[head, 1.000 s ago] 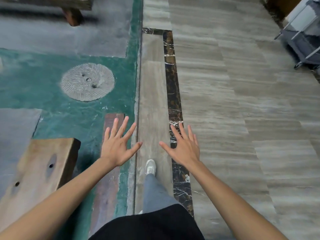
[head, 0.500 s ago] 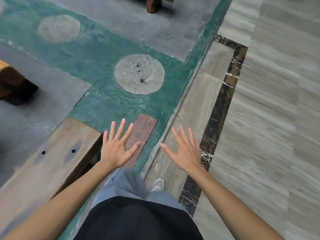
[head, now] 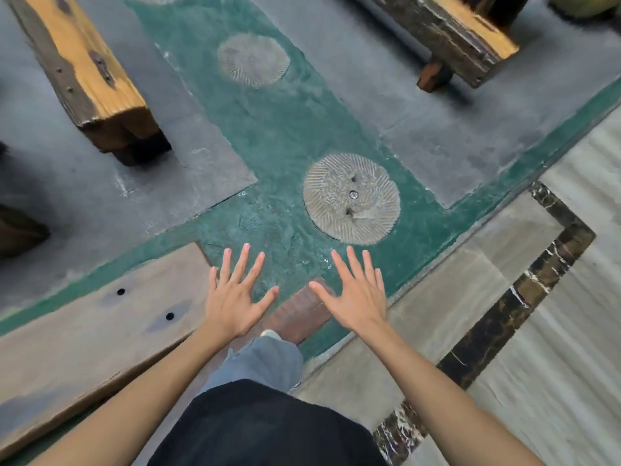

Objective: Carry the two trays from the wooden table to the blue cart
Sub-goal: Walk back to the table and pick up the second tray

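Observation:
My left hand (head: pixel 235 294) and my right hand (head: pixel 354 292) are stretched out in front of me, palms down, fingers spread, holding nothing. They hover over a green and grey floor. No tray and no blue cart shows in the head view. A thick wooden slab (head: pixel 460 38), possibly a table edge, lies at the top right, partly out of frame.
A long wooden bench (head: pixel 84 68) runs along the upper left. A flat grey wooden plank (head: pixel 87 338) lies at my left. Two round ribbed stone discs (head: pixel 351 198) (head: pixel 253 60) sit in the green floor. Striped stone tiles (head: pixel 551 358) with a dark marble band are at my right.
The view has swung left, off the striped tile floor and onto the green floor with benches. My hands stay spread and empty. A wheeled cart at the far right has left view.

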### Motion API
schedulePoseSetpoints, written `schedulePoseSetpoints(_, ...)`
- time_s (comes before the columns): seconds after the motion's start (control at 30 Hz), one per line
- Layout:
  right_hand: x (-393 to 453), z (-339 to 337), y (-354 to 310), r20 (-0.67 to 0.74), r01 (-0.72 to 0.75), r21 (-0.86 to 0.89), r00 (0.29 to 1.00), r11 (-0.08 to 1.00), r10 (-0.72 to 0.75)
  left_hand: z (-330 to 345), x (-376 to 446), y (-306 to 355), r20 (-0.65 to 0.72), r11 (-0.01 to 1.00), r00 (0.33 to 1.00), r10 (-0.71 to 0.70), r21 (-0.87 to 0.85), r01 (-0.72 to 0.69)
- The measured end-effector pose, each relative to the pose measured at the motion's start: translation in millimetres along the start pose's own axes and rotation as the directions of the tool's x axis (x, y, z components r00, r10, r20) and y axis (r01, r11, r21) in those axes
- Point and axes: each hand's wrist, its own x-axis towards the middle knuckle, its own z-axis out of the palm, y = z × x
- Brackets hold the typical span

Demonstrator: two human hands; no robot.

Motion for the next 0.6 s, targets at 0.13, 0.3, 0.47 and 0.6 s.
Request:
schedulePoseSetpoints(0.13,63,-39,-33,-0.001,0.095,-0.042,0.995,0.995,-0.095,-34,33,-13,-0.035,0.996,0.996,-0.079,-0.045,0.078)
schedulePoseSetpoints(0.3,126,-73,-78,0.043,0.212,-0.063,0.977,0.975,-0.209,-71,61,-37,-0.082,0.975,0.974,-0.213,-0.076,0.207)
schedulePoseSetpoints(0.47,195,-89,-127,0.106,0.329,-0.068,0.941,0.942,-0.321,-92,89,-66,-0.106,0.926,0.925,-0.365,-0.138,0.350)
schedulePoseSetpoints(0.6,273,-97,-176,0.138,0.450,-0.103,0.889,0.887,-0.436,-109,136,-93,-0.122,0.869,0.866,-0.486,-0.172,0.464)
